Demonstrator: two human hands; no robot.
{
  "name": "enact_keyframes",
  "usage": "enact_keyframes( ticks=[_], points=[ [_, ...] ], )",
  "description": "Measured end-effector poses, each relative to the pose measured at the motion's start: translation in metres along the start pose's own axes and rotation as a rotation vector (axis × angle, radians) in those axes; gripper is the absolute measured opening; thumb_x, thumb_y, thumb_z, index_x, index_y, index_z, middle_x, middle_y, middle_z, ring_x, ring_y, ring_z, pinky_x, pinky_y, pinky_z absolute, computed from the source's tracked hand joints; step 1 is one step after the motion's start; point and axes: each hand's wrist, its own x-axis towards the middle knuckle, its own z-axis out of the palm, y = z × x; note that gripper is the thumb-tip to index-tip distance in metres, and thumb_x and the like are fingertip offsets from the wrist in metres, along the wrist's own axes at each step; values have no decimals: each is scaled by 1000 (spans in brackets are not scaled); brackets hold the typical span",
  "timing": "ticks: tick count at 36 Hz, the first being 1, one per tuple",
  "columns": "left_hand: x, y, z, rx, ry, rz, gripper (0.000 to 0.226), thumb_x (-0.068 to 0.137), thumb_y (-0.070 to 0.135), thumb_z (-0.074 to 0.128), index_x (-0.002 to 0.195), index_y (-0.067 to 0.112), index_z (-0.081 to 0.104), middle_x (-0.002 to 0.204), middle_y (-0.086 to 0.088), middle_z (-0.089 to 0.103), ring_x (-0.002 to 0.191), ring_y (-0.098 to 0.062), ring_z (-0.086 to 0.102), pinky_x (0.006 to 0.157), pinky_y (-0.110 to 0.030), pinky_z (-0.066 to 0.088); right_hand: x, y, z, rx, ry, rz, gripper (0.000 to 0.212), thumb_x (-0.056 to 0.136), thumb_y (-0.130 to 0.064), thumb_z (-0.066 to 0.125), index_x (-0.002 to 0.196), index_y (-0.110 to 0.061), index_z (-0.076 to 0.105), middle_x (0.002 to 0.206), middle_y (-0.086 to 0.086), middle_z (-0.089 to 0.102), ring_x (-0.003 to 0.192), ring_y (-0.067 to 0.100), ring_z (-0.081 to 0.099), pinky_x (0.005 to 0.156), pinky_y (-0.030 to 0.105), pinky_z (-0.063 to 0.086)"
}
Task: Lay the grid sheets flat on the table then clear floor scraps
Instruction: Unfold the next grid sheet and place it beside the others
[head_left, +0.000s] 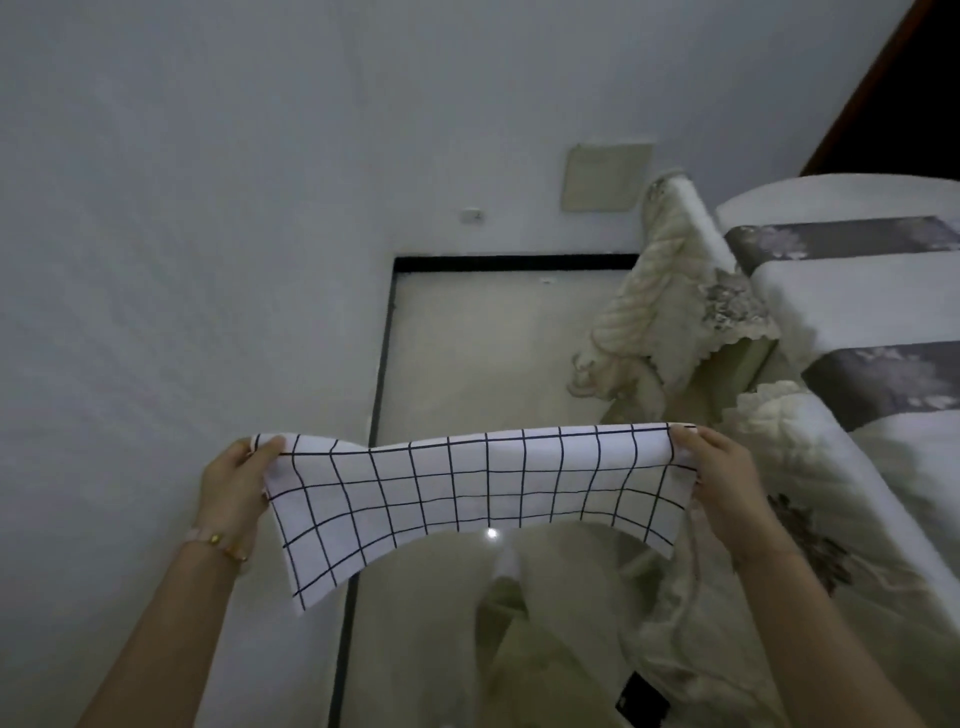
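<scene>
A white grid sheet (467, 493) with black lines hangs stretched in the air between my two hands, above the floor. My left hand (234, 483) pinches its upper left corner; a pale bracelet sits on that wrist. My right hand (722, 473) pinches the upper right corner. The sheet's lower edge sags and curls, lowest at the left corner. No table surface shows in this view.
A white wall (208, 208) fills the left and top. A pale tiled floor (493, 338) with a black baseboard lies below. A sofa (857, 312) with cream lace covers and grey floral bands stands at the right. A small dark object (641, 699) lies on the floor.
</scene>
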Motion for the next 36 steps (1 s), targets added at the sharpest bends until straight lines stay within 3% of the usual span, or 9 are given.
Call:
enact_keyframes(
  ticks=[6,11,15,19,24,28,31,33,36],
  points=[
    [87,5,84,85,-115,-32,13,90,13,57,77,15,61,95,-16,60,90,-27,54,79,-40,44,68,-11,4,40,83,38,19,89,-17,60,95,-3,70,85,16,69,76,29,64,64,32,50],
    [161,59,165,86,-156,44,10,91,13,56,83,11,62,95,-15,58,89,-25,53,68,-32,44,132,-58,13,88,135,0,15,90,-19,59,82,-14,71,70,3,71,64,20,65,56,25,47],
    [209,119,235,70,-208,174,16,92,16,54,78,17,59,81,-5,57,73,-16,53,64,-27,43,176,-116,11,80,183,-109,15,90,-25,58,83,-19,70,81,-1,71,75,15,65,65,31,51],
    [251,157,300,42,-284,211,18,93,18,54,75,21,59,82,-3,57,77,-15,54,69,-28,45,213,-154,0,137,257,-155,17,91,-27,57,86,-19,71,86,0,73,79,15,67,69,31,53],
    [286,169,389,78,-431,202,24,94,16,51,71,20,55,61,8,64,70,-13,58,62,-22,47,253,-165,-21,145,447,-141,16,88,-25,61,83,-16,73,92,11,72,97,33,65,87,48,53],
    [319,180,467,129,-590,179,21,95,18,50,74,19,58,64,3,64,73,-18,54,61,-23,47,273,-168,-34,202,597,-84,18,87,-25,62,79,-12,71,93,21,69,97,44,62,87,54,51],
    [355,197,530,141,-725,156,15,91,25,55,95,13,63,87,-7,65,97,-29,58,81,-35,48,285,-178,-41,252,701,-68,18,87,-26,63,74,-17,71,88,19,70,94,45,64,87,60,51],
    [372,218,574,166,-808,197,16,88,32,58,94,19,65,91,-6,64,99,-28,58,88,-42,45,291,-188,-45,270,764,-81,20,87,-27,63,79,-10,70,91,22,70,93,45,64,86,62,50],
    [369,255,637,144,-972,291,12,90,28,56,88,22,66,95,-3,66,94,-22,61,82,-36,50,300,-204,-57,279,875,-130,22,89,-26,61,85,-6,69,88,13,71,96,43,63,86,51,53]
  ],
)
